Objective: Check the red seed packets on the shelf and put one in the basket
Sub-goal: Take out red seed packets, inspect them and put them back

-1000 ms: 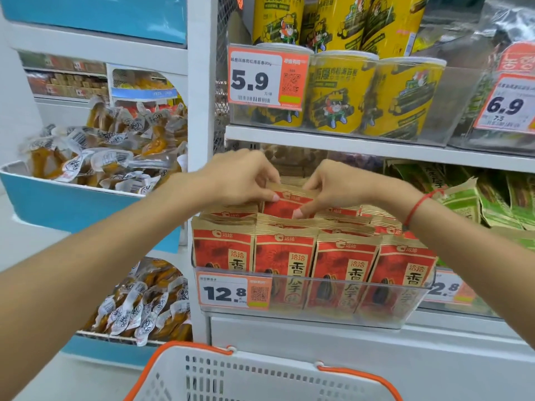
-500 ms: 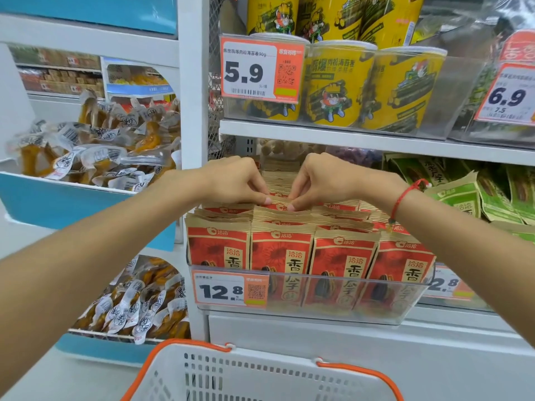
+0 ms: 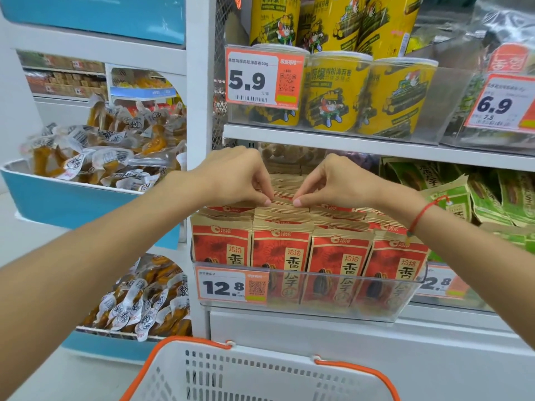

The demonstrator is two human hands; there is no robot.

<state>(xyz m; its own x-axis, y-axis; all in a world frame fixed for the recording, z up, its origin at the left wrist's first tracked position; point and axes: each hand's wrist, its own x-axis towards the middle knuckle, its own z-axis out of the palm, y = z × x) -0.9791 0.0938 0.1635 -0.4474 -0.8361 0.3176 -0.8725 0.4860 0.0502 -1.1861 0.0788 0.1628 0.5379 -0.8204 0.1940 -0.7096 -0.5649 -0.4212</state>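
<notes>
Red seed packets (image 3: 282, 250) with tan tops stand in several rows inside a clear shelf bin (image 3: 307, 302). My left hand (image 3: 240, 175) and my right hand (image 3: 333, 180) reach over the front rows. Each pinches the tan top edge of one packet (image 3: 285, 201) a few rows back in the second column. That packet stands among the others, its face hidden. A white basket (image 3: 260, 371) with an orange rim sits below the bin at the bottom of the view.
A 12.8 price tag (image 3: 233, 286) is fixed to the bin's front. Yellow tubs (image 3: 335, 91) fill the shelf above. Green packets (image 3: 474, 195) stand to the right. Blue bins of clear-wrapped snacks (image 3: 101, 151) sit on the left.
Both hands have moved back along the rows, from a lifted red packet near the front to a packet further back. The lifted packet has dropped back into the row.
</notes>
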